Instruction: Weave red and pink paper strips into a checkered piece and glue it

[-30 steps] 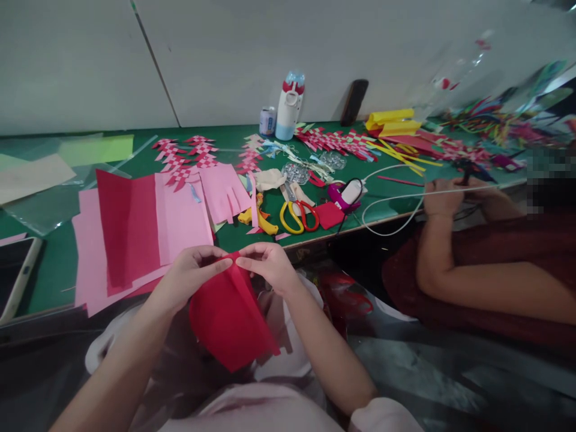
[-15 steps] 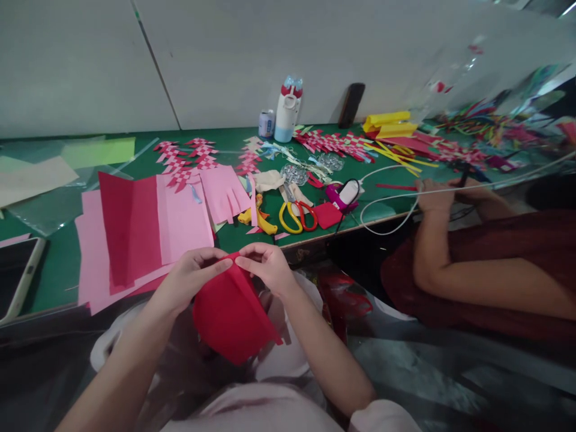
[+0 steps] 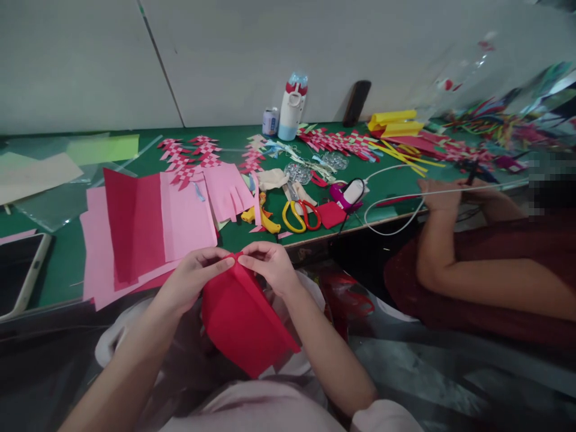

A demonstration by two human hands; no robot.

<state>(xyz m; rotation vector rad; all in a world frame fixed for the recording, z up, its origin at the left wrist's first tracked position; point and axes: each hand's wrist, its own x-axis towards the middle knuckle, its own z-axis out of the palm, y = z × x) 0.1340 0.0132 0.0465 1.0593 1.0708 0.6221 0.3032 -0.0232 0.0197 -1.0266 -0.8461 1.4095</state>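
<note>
A sheet of red paper (image 3: pixel 245 318) hangs over my lap, with a folded strip along its right side. My left hand (image 3: pixel 193 276) pinches its top edge between thumb and fingers. Close beside it, my right hand (image 3: pixel 270 267) pinches the same edge, the two thumbs almost touching. On the table beyond my hands lie scissors (image 3: pixel 294 216) with one yellow and one red handle loop, and a yellow tool (image 3: pixel 265 219) whose kind I cannot make out. Left of them, pink paper sheets (image 3: pixel 191 210) are stacked with a folded dark red sheet (image 3: pixel 137 228) on top.
Woven pink-and-red paper strips (image 3: pixel 180 162) lie on the green table (image 3: pixel 234 240). A white bottle (image 3: pixel 292 111) and a can (image 3: pixel 270 122) stand by the wall. A phone (image 3: pixel 22 270) lies at left. At right, another person's arm (image 3: pixel 441 234) rests near a white cable (image 3: pixel 378 231).
The red paper's lower part has swung to the right and spread a little, while both hands keep their pinch at the top. The view has shifted slightly.
</note>
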